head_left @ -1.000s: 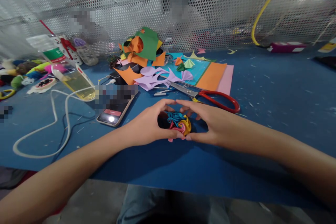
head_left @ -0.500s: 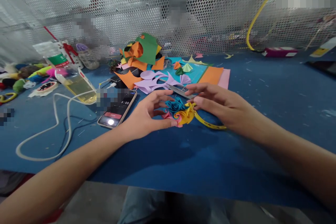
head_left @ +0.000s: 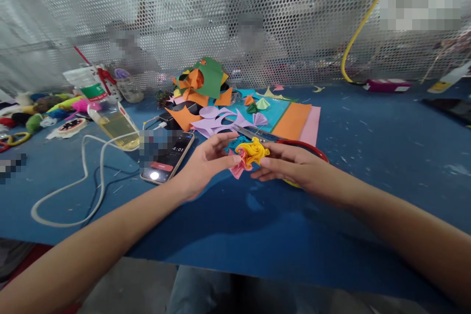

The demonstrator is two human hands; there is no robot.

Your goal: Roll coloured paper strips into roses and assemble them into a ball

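Observation:
Between my hands is a cluster of folded paper flowers (head_left: pixel 253 151), yellow on top with pink and teal ones beside it. My left hand (head_left: pixel 200 164) pinches it from the left, its thumb on the pink paper. On the right side, my right hand (head_left: pixel 298 162) closes on the yellow flower, thumb in front and fingers behind and below. A pair of scissors (head_left: pixel 307 145) with red and yellow handles lies behind and under my right hand, which hides part of them.
A phone (head_left: pixel 172 152) with a timer lies left, near a white cable (head_left: pixel 85 171) and a tilted bottle (head_left: pixel 119 127). Behind are lilac scraps (head_left: pixel 209 125), a green paper pile (head_left: pixel 209 78) and an orange sheet (head_left: pixel 296 120). A perforated metal panel (head_left: pixel 206 5) stands at the back.
The flower cluster has turned, bringing the yellow flower up and over the teal one. My right hand has shifted down and closed on its side. The scissors' red handle now shows.

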